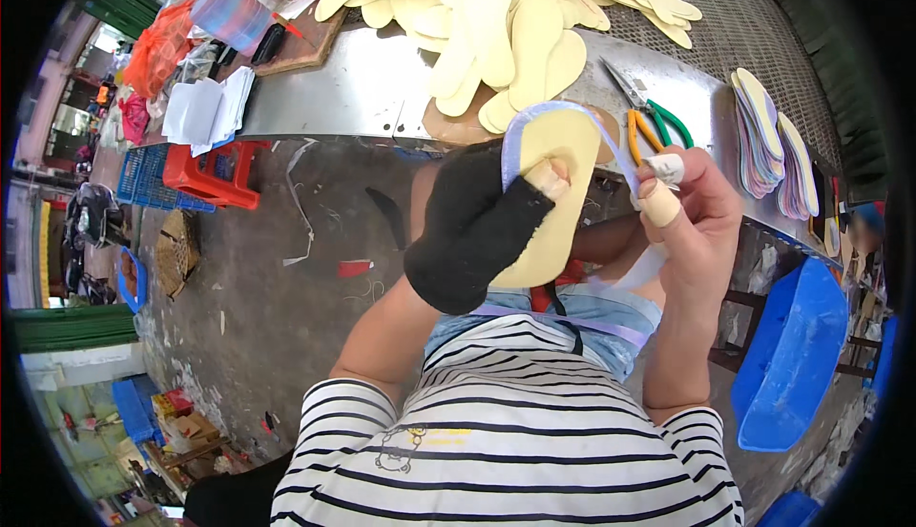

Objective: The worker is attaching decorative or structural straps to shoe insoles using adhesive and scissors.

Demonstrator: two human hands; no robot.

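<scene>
My left hand, in a black fingerless glove with the thumb tip wrapped, grips a pale yellow insole upright in front of my lap. Its thumb presses on the insole's face; the other fingers are hidden behind. Pale lavender binding tape runs around the insole's rounded top end and off to the right. My right hand, with wrapped fingertips, pinches that tape between thumb and finger beside the insole's right edge. A loose length of tape hangs below the right hand toward my lap.
On the metal table ahead lie a heap of yellow insoles, scissors with green and orange handles, and stacked edged insoles. White papers sit at left, above a red stool. A blue bin stands at right.
</scene>
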